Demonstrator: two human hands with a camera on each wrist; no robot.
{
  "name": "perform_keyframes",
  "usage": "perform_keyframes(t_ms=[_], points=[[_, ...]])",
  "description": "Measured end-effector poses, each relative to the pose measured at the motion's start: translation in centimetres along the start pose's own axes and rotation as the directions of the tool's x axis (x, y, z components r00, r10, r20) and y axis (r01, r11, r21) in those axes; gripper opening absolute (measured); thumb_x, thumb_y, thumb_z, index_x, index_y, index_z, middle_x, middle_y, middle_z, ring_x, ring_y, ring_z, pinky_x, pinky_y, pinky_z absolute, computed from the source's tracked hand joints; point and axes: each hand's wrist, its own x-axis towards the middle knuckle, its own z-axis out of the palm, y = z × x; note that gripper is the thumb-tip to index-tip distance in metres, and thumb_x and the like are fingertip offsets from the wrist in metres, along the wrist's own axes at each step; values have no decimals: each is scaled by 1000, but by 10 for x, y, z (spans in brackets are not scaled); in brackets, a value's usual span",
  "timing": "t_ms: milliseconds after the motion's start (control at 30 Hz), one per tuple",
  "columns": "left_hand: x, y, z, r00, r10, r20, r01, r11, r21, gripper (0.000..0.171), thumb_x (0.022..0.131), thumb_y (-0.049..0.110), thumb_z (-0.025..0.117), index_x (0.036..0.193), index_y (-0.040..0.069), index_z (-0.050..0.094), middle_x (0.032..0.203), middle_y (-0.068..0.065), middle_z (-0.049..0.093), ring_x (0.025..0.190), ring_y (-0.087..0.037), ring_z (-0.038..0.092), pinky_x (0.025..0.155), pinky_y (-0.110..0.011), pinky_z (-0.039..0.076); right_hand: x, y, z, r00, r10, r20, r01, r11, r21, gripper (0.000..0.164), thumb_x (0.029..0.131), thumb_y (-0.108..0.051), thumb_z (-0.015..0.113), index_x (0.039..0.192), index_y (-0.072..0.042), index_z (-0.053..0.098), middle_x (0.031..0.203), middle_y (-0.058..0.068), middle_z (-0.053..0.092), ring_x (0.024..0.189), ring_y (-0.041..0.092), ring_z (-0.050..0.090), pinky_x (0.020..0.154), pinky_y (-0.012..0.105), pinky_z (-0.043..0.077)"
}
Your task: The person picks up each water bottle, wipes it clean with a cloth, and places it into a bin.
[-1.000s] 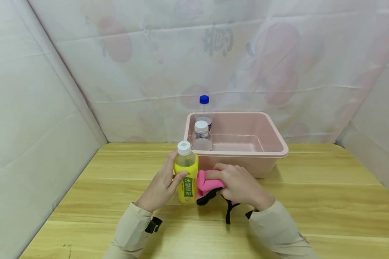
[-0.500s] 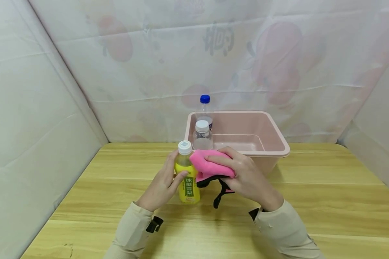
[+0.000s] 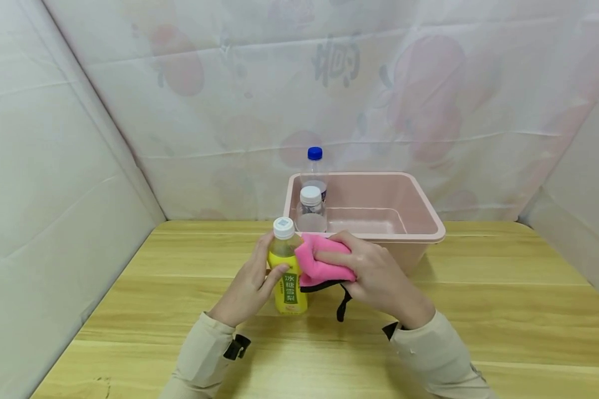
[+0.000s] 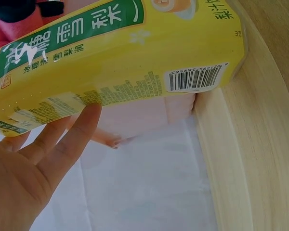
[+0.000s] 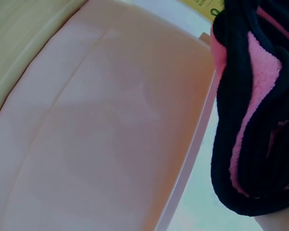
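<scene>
A yellow-labelled drink bottle (image 3: pixel 290 288) with a white cap stands upright on the table. My left hand (image 3: pixel 252 285) grips it from the left, thumb across the front of the label; the left wrist view shows fingers along the label's side near the barcode. In my right hand (image 3: pixel 376 271) is a bunched pink cloth (image 3: pixel 324 257) with black edging, pressed against the bottle's upper right side. A black loop hangs below the cloth. In the right wrist view the folded black edges of the cloth (image 5: pixel 233 144) hide most of the fingers.
Just behind the hands stands a pink plastic basin (image 3: pixel 429 221). Inside its left end are a clear white-capped bottle (image 3: pixel 311 216) and a taller blue-capped bottle (image 3: pixel 315 166). White printed fabric walls (image 3: pixel 259 111) enclose the wooden table (image 3: pixel 179 260) at back and sides.
My right hand has lifted the cloth from low beside the bottle to its shoulder, then shifted it slightly down. The left hand and the bottle have stayed in place.
</scene>
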Motion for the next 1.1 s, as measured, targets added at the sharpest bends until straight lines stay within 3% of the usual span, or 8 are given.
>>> perform_keyframes(t_ms=[133,267,467,600,733,833,967,1100], points=[[1,0,1,1000,11,-5,-10,1000,18,62,106,16,53,157,7,18,144,-20,42,118,-32,57,97,-50,55,-1,1,2,995,-28,98,33,998,-51,59,60,18,62,102,-19,80,111,5,65,80,22,62,61,36,57],[2,0,2,1000,26,-11,-25,999,44,61,107,21,51,157,6,19,145,-21,42,121,-33,55,101,-53,52,-4,2,12,969,-19,248,45,994,-102,52,62,16,67,98,-19,79,108,6,64,81,21,63,59,34,58],[2,-2,1,1000,25,-10,-24,998,59,61,107,24,50,157,6,19,146,-22,41,123,-35,54,104,-53,49,-9,-1,30,862,81,500,-57,996,-62,46,68,14,69,96,-21,79,101,3,64,81,21,63,61,34,55],[2,-2,1,1000,20,-7,-19,998,51,62,107,25,50,157,5,18,149,-22,39,125,-36,53,105,-54,48,-11,-3,35,814,111,570,-103,994,-47,47,71,16,69,98,-22,80,100,0,65,85,22,64,63,36,55],[2,-2,1,1000,17,-6,-17,999,46,62,107,25,50,157,6,18,149,-21,39,125,-35,53,105,-55,47,-11,-2,34,827,118,550,-103,993,-59,49,70,17,68,99,-22,81,105,5,68,87,26,67,66,38,58],[2,-2,2,1000,17,-1,-16,999,34,61,107,23,50,157,6,18,148,-21,40,125,-35,53,105,-55,48,-11,0,30,855,104,509,-76,994,-76,51,68,16,68,101,-21,80,99,3,66,79,21,63,61,34,55],[3,-2,3,1000,15,5,-15,1000,14,61,107,21,50,158,6,18,147,-22,41,127,-36,52,105,-55,48,-9,2,23,916,80,392,-46,994,-94,59,65,14,71,113,-20,77,100,2,64,76,17,59,59,31,53],[3,-2,3,1000,14,9,-14,1000,11,62,107,18,51,158,6,18,148,-22,41,129,-36,51,105,-55,47,-6,2,14,986,26,165,-8,994,-112,65,62,14,71,118,-18,75,110,8,67,84,25,66,63,39,59]])
